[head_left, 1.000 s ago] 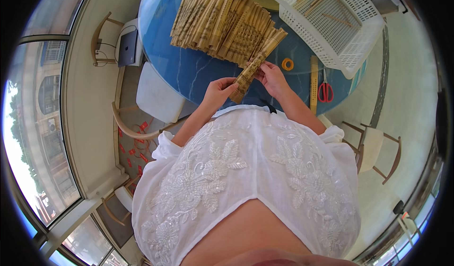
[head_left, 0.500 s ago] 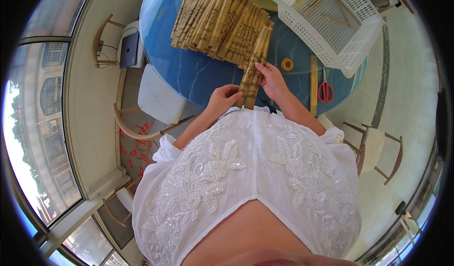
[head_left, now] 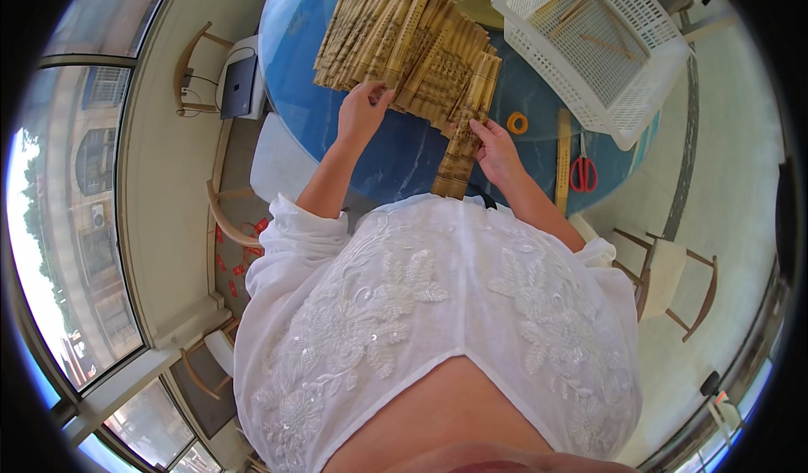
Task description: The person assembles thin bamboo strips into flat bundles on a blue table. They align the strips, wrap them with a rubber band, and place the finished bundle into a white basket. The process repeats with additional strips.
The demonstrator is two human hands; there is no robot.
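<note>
A wide pile of tan bamboo slips [head_left: 412, 44] lies fanned out on the round blue table [head_left: 295, 61]. My left hand [head_left: 362, 113] rests on the pile's near edge, fingers spread over the slip ends. A narrow bundle of bamboo slips [head_left: 459, 162] lies lengthwise from the pile toward my body. My right hand [head_left: 498, 151] grips that bundle along its right side. My white embroidered blouse fills the lower half of the view and hides the table's near edge.
A white plastic basket [head_left: 539, 39] with a few sticks inside stands at the table's far right. Beside my right hand lie an orange tape ring [head_left: 517, 123], a wooden ruler [head_left: 562, 157] and red-handled scissors [head_left: 582, 172]. Wooden chairs [head_left: 669, 284] stand around.
Both hands held the bundle close to my body. Now the bundle lies against the pile, my left hand has let go and moved up onto the pile, and my right hand followed the bundle forward.
</note>
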